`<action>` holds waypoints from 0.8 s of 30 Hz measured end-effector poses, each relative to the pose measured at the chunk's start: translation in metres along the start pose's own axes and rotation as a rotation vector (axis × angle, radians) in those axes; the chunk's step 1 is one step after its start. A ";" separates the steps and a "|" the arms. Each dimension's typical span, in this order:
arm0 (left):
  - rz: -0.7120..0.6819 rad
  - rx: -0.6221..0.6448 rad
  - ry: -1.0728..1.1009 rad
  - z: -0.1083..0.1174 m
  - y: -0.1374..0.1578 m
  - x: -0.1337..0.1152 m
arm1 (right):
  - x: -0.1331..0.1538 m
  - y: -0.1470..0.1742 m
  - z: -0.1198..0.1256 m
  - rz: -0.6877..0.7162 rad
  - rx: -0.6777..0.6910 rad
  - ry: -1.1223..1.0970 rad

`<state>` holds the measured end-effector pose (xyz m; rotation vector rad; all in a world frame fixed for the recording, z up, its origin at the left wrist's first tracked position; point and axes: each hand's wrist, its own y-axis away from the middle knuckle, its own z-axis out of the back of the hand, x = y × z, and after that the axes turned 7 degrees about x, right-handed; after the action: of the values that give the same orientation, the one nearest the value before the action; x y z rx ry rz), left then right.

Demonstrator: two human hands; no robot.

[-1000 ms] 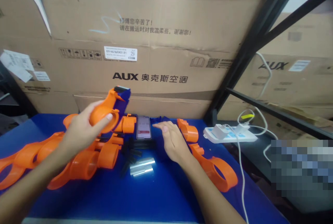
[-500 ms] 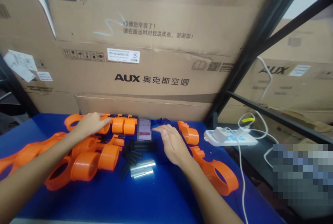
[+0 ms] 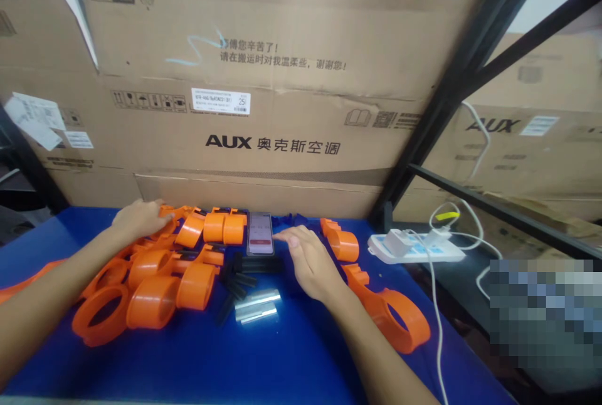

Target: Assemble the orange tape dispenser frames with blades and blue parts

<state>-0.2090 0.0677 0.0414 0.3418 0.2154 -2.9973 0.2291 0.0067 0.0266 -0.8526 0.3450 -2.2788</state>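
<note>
My left hand (image 3: pixel 140 220) is at the back left of the blue table, its fingers closed on an orange plastic ring piece (image 3: pixel 167 212) that they partly cover. Several more orange ring pieces (image 3: pixel 153 301) lie below it, some under my forearm. My right hand (image 3: pixel 313 261) hovers with its fingers stretched out, the tips beside the right edge of a phone (image 3: pixel 260 234) with a lit screen. Nothing shows in that hand. Black strips (image 3: pixel 256 263) lie just below the phone, with shiny metal strips (image 3: pixel 258 306) in front of them.
Two orange ring pieces (image 3: pixel 407 323) lie right of my right arm. Small dark blue parts (image 3: pixel 289 220) lie behind my right hand. A white power strip (image 3: pixel 416 248) with plugs and cables sits at the right. Cardboard boxes (image 3: pixel 273 173) and a black rack post (image 3: pixel 423 123) stand behind.
My left hand has moved left across the back row of orange pieces, uncovering some. Several orange pieces at the left have shifted. My right hand stays beside the phone.
</note>
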 end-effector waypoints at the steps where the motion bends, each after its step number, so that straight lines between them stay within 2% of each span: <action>1: -0.005 0.019 -0.023 -0.002 0.001 0.003 | 0.000 0.000 0.000 0.002 0.001 0.000; 6: -0.054 0.020 -0.097 0.004 0.008 0.004 | 0.000 0.000 -0.001 0.016 0.008 0.002; 10: -0.046 -0.070 -0.118 0.031 0.015 0.000 | 0.001 0.000 -0.001 0.024 0.003 -0.012; 13: -0.049 -0.177 -0.097 0.051 0.026 -0.012 | 0.002 0.001 0.000 0.028 -0.011 -0.029; 16: -0.095 -0.354 0.034 0.065 0.044 -0.041 | 0.003 0.002 0.001 0.029 -0.020 -0.046; 20: -0.178 -0.561 0.386 0.066 0.077 -0.098 | 0.005 0.001 0.000 -0.001 -0.070 -0.148; 24: -0.284 -0.444 0.758 0.039 0.112 -0.153 | 0.006 -0.004 -0.006 -0.130 -0.140 -0.478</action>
<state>-0.0545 -0.0333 0.1003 1.4649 1.0378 -2.7831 0.2202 0.0062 0.0270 -1.4884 0.2370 -2.0950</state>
